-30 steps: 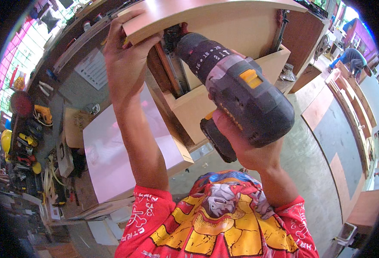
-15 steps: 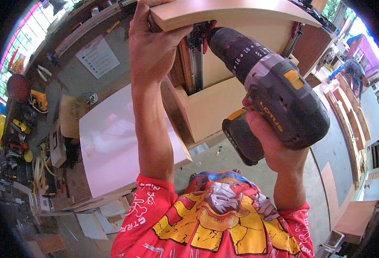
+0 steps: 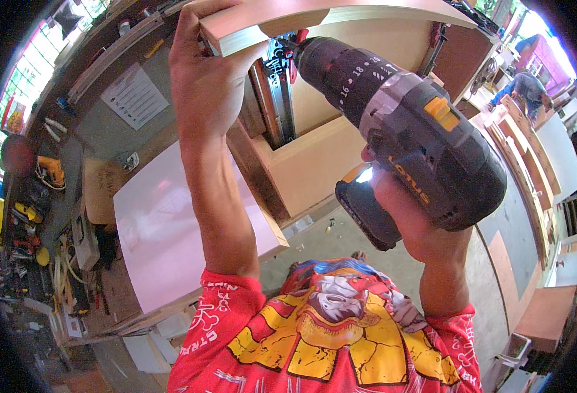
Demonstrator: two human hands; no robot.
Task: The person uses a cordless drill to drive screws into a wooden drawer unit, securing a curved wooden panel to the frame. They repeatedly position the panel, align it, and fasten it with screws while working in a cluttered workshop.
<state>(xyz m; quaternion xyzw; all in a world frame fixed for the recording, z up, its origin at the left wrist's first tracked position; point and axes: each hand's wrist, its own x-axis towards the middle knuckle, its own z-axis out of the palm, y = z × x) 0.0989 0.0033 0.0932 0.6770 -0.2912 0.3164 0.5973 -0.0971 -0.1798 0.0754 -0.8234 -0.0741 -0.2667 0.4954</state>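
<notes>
My right hand (image 3: 403,206) is wrapped round the grip of a black and grey cordless drill (image 3: 429,141). Its chuck points up and left, and the bit tip is near metal hardware under a wooden panel (image 3: 341,14); whether it touches cannot be seen. A white light glows at the drill's base. My left hand (image 3: 206,85) grips the panel's left end, thumb below its edge and fingers over the top. Beneath the panel, a metal drawer slide (image 3: 283,108) runs along the inside of a pale wooden cabinet or drawer box (image 3: 318,164).
To the left, a white panel (image 3: 170,216) lies on a workbench with a printed sheet (image 3: 134,96) beyond it. Tools, including a yellow power tool (image 3: 51,171), crowd the far left. Another person (image 3: 527,92) bends over wooden frames at the right.
The drill and my left hand have shifted a little left, along with the panel in view. The drill's light has come on and brightens the hardware near the bit.
</notes>
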